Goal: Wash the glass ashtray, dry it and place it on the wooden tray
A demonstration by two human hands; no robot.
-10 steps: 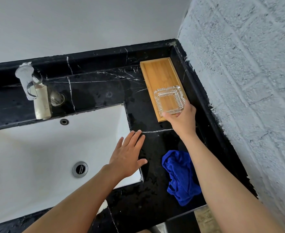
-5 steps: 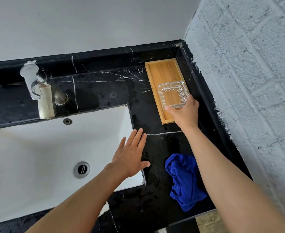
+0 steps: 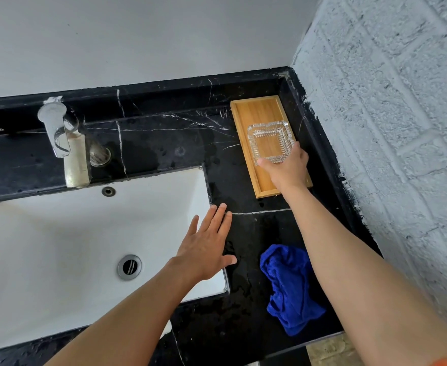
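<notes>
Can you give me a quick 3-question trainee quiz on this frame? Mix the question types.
1. True or false: the blue cloth lies in the sink.
2. Which hand grips the glass ashtray? A) left hand B) right hand C) neither
3. Fill in: the ashtray is over the ____ tray.

Key:
1. False; it lies on the black countertop.
2. B; the right hand pinches its near edge, and the left hand is open and flat over the sink's corner.
3. wooden

Right hand (image 3: 287, 171) extended, fingers pinched; left hand (image 3: 206, 247) flat, splayed
</notes>
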